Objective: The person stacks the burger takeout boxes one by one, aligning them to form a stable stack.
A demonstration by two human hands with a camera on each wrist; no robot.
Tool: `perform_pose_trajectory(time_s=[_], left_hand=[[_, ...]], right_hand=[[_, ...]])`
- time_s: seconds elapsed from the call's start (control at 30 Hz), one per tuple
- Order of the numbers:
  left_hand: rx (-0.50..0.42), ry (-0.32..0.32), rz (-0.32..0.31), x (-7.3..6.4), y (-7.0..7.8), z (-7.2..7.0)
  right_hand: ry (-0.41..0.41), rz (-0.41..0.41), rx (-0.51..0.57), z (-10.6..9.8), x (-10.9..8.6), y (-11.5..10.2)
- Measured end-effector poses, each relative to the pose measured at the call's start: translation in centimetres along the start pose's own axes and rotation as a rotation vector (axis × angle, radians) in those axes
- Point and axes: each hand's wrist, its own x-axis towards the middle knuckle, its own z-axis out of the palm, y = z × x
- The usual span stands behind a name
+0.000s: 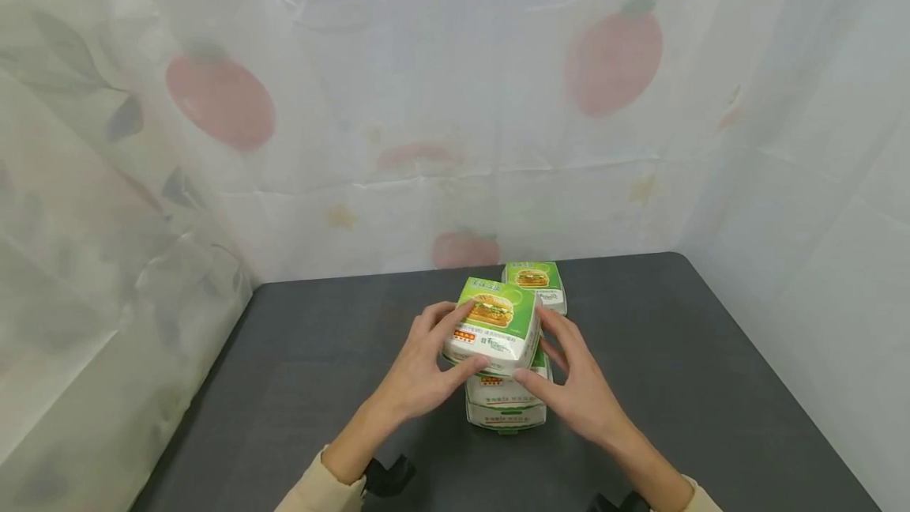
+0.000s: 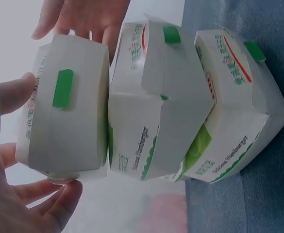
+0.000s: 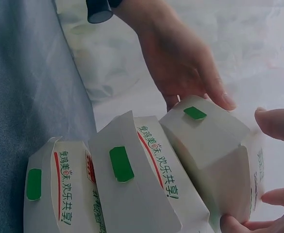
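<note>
Both my hands hold a green-and-white cardboard hamburger box (image 1: 501,338) with a burger picture on its lid. My left hand (image 1: 415,378) grips its left side, thumb at the front. On the opposite side, my right hand (image 1: 586,393) has its thumb near the front corner and fingers along the edge. Beneath it are two stacked boxes of the same kind, an upper hamburger box (image 2: 142,97) and a lower hamburger box (image 2: 239,107). The held box sits slightly tilted over this stack; whether it bears fully on it I cannot tell.
Behind the stack, near the far edge of the dark table (image 1: 320,338), stands another hamburger box (image 1: 543,269), partly hidden by the held one. Pale curtains with fruit prints (image 1: 441,85) hang behind the table and along its sides.
</note>
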Motion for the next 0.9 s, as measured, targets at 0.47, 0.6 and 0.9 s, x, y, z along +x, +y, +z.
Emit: perform_pose_trajectory(time_s=[0.47,0.6,0.9], left_hand=[[-0.095,0.077,0.048,-0.8,0.6,0.9],[-0.13,0.102,0.038,-1.1,0.7,1.2],[-0.175,0.123,0.031,-1.3,1.0,1.6]], right_hand=[[-0.012,0.013,-0.045,-0.7,0.6,0.1],[-0.022,-0.006,-0.052,-1.1,0.7,0.2],[-0.029,-0.018,-0.063,-2.1,0.4,0.8]])
